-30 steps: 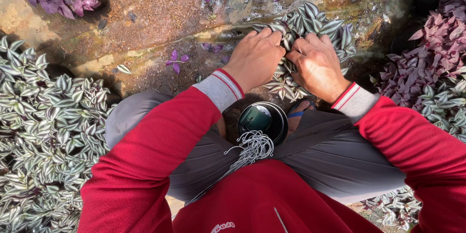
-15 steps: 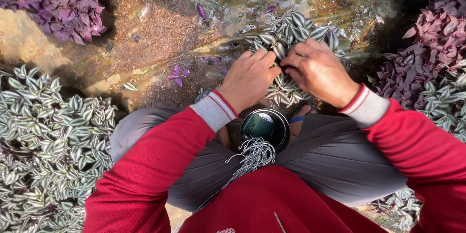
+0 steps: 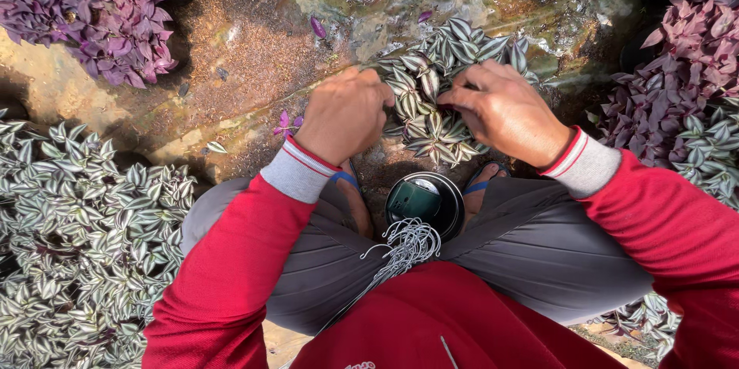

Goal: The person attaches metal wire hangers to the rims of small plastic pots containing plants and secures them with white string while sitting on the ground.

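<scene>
Seemingly, left hand (image 3: 344,113) fingers (curled under) grip striped plant (image 3: 443,76).

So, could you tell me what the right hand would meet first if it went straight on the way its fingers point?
Probably the green-and-white striped leafy plant its fingers already touch, then the left hand beyond; depth is unclear.

Both red-sleeved arms are stretched forward, the left hand (image 3: 344,113) curled closed, the right hand (image 3: 504,111) pinched at the fingertips.

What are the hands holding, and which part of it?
Both the left hand and right hand grip the striped-leaf plant clump, fingers buried in its leafy stems at each side.
</scene>
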